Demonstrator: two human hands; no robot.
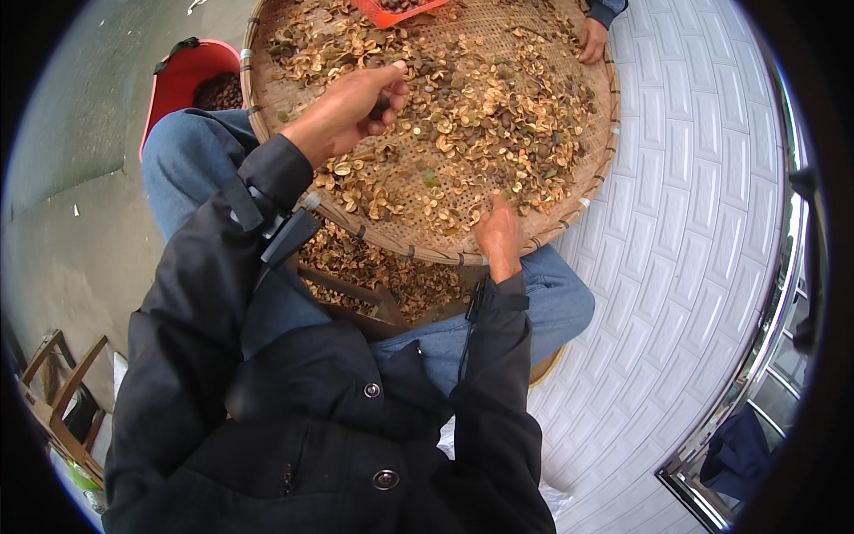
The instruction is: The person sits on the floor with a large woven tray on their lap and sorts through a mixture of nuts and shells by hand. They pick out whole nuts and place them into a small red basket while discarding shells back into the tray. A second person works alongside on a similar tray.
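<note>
A wide round woven bamboo tray (427, 248) rests at my knees, strewn with dry split husks (467, 123) and dark brown nuts or seeds. Over its left part is my left hand (363, 107), fingers curled round something small and dark, which looks like seeds; the thumb points forward. My right hand (500, 233) is at the near right rim, back up, with its fingertips down by the husks; whether they pinch anything is hidden. A red plastic basket (383, 18) holding dark seeds sits on the tray's far side.
Another person's hand (592, 41) touches the tray's far right edge. To the left stands a red bucket (160, 87) partly filled with brown seeds. More husks (413, 280) lie below the tray beside a wooden frame (340, 287). A white tiled wall (674, 200) rises at the right.
</note>
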